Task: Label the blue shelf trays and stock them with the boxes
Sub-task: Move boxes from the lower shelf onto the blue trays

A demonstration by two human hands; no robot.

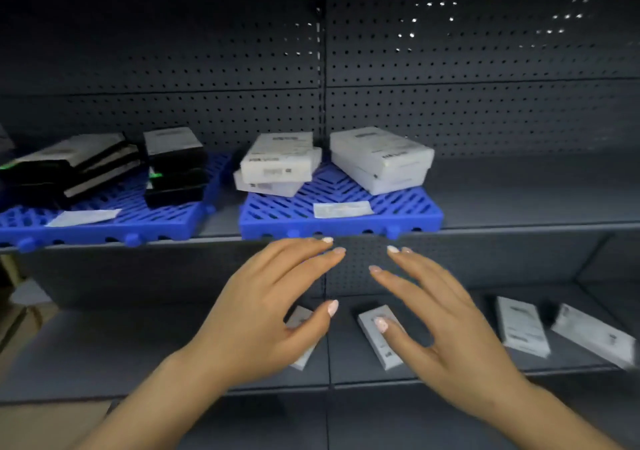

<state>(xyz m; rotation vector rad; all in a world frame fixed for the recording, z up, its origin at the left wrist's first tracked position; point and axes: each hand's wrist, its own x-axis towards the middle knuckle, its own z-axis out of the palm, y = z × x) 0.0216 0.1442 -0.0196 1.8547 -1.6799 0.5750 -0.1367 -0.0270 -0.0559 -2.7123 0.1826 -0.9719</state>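
Two blue slatted trays sit on the upper shelf. The left tray point(114, 223) carries stacks of black boxes point(175, 165) and a white label point(83, 216). The right tray point(398, 212) carries two stacks of white boxes point(280, 164) and a white label point(343, 209). My left hand point(266, 314) and my right hand point(446, 321) hover side by side below the right tray's front edge, fingers straight and spread, holding nothing. Beneath them, on the lower shelf, lie small white boxes: one point(372, 321) partly under my right thumb, another point(303, 314) mostly hidden by my left hand.
Two more white boxes point(521, 325) point(595, 335) lie loose on the lower shelf to the right. A dark perforated back panel point(485, 103) closes the shelving. The upper shelf point(536, 193) runs on to the right of the trays. Cardboard point(20, 314) shows at far left.
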